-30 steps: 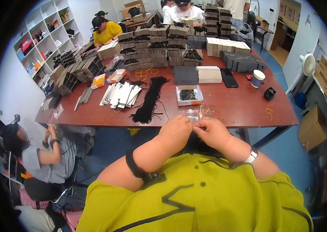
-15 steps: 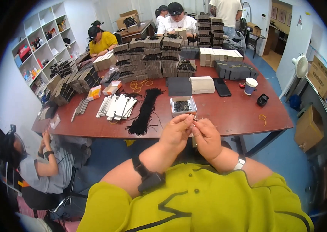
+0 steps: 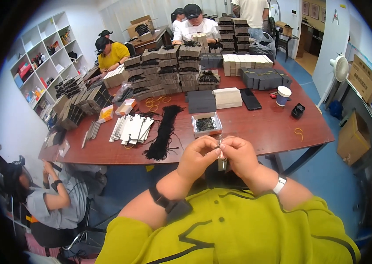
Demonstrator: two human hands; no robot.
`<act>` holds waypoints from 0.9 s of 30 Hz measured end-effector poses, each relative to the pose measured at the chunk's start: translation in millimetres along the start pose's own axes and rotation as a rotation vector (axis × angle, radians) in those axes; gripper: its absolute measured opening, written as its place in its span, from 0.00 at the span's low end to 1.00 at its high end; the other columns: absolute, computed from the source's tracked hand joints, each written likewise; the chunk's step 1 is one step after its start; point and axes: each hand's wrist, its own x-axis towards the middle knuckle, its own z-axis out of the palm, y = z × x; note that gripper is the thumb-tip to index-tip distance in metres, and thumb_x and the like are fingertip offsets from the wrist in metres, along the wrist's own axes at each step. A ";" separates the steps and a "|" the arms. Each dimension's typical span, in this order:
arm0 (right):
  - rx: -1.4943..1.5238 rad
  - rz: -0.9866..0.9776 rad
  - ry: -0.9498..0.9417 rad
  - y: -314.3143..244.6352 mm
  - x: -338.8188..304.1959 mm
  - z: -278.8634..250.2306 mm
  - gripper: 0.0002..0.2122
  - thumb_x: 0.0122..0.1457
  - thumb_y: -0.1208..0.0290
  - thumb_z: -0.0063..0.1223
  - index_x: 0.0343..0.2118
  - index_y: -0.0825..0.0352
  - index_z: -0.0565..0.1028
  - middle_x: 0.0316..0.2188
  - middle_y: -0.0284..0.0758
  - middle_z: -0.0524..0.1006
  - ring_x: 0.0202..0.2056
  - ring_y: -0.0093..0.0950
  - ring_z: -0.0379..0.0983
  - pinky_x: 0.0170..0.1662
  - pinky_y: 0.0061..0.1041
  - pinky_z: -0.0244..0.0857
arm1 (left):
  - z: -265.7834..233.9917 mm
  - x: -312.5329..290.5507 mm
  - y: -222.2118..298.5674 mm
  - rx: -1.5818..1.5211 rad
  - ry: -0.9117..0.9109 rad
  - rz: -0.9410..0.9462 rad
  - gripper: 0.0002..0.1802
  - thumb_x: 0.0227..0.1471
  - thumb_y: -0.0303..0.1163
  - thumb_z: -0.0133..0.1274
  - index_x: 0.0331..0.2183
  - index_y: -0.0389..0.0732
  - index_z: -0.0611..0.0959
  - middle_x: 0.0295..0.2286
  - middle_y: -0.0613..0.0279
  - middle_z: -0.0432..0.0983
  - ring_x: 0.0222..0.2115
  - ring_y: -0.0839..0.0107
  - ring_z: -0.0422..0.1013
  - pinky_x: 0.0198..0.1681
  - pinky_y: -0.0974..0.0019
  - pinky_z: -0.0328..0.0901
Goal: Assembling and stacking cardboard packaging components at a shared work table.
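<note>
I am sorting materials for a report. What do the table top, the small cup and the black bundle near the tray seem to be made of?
Table top: reddish-brown wood or laminate, semi-gloss; it shows soft reflections.
Small cup: likely paper, matte white with a dark band.
Black bundle: probably cord or string; thin loose strands fray at its ends.

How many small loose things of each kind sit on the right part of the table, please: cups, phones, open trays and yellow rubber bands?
Paper cup: 1
Black phone: 1
Open tray of small black parts: 1
Yellow rubber band near the right edge: 1
Total: 4
Both hands, left hand and right hand, pinch a small clear piece just off the near table edge.
</note>
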 end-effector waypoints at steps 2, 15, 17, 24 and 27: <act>-0.353 -0.229 -0.033 -9.7 -2.5 -0.7 0.04 0.53 0.76 0.53 0.26 0.71 0.75 0.24 0.29 0.72 0.23 0.18 0.65 0.28 0.17 0.60 | 1.1 -0.3 15.3 -0.170 0.049 -0.199 0.07 0.43 0.18 0.56 0.28 0.37 0.77 0.32 0.61 0.71 0.32 0.72 0.69 0.37 0.73 0.63; -0.738 -0.236 -0.373 -49.0 2.9 -7.0 0.04 0.47 0.75 0.58 0.23 0.70 0.77 0.20 0.32 0.73 0.22 0.22 0.69 0.26 0.20 0.62 | -13.3 4.0 35.4 0.574 -0.180 0.508 0.11 0.38 0.16 0.57 0.29 0.38 0.78 0.27 0.58 0.74 0.28 0.62 0.72 0.30 0.68 0.67; -0.748 -0.202 -0.414 -51.3 4.6 -8.9 0.04 0.47 0.75 0.58 0.23 0.70 0.77 0.20 0.33 0.74 0.23 0.22 0.69 0.27 0.21 0.62 | -12.4 4.0 35.3 0.590 -0.211 0.410 0.10 0.39 0.18 0.57 0.28 0.37 0.78 0.26 0.58 0.74 0.28 0.62 0.72 0.30 0.68 0.67; -0.967 -0.382 -0.260 -37.0 2.3 -6.7 0.03 0.47 0.79 0.57 0.27 0.70 0.77 0.24 0.31 0.72 0.25 0.19 0.69 0.28 0.18 0.62 | -11.4 2.6 23.5 0.620 -0.125 0.066 0.03 0.48 0.25 0.54 0.29 0.38 0.77 0.25 0.61 0.73 0.27 0.69 0.69 0.32 0.72 0.64; -0.872 -0.323 -0.207 -33.8 -3.1 -2.3 0.03 0.48 0.77 0.57 0.27 0.70 0.77 0.23 0.30 0.73 0.26 0.18 0.68 0.29 0.18 0.61 | -12.7 0.0 16.0 -0.069 -0.095 -0.461 0.04 0.51 0.27 0.53 0.29 0.38 0.76 0.25 0.66 0.72 0.26 0.76 0.67 0.31 0.74 0.62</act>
